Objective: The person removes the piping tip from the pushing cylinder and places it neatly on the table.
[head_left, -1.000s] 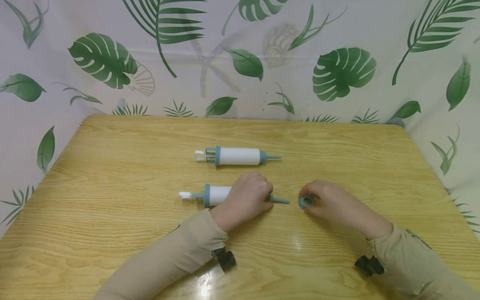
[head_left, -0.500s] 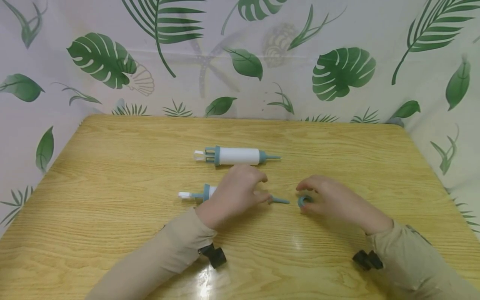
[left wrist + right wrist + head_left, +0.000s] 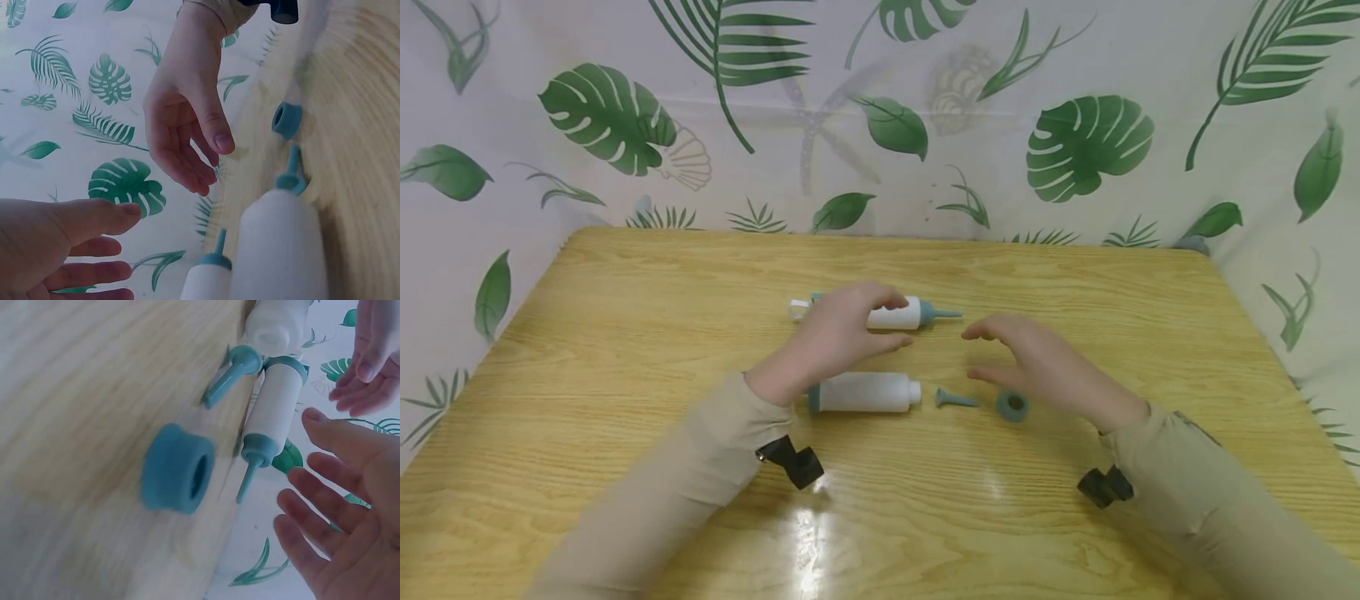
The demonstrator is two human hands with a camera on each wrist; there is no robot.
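The white tube lies on its side, narrow neck bare, a teal collar at its other end; anything past that collar is hard to make out. Just right of the tube lies a teal nozzle, flared end towards it; farther right, a teal ring, hole up. Beyond the tube, roughly parallel, lies a similar syringe, nozzle fitted.

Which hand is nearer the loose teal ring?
Right. In the head view, the right hand is just above the teal ring; the left hand is well off to its left.

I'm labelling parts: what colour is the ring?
The ring is teal, clearest in the right-wrist view.
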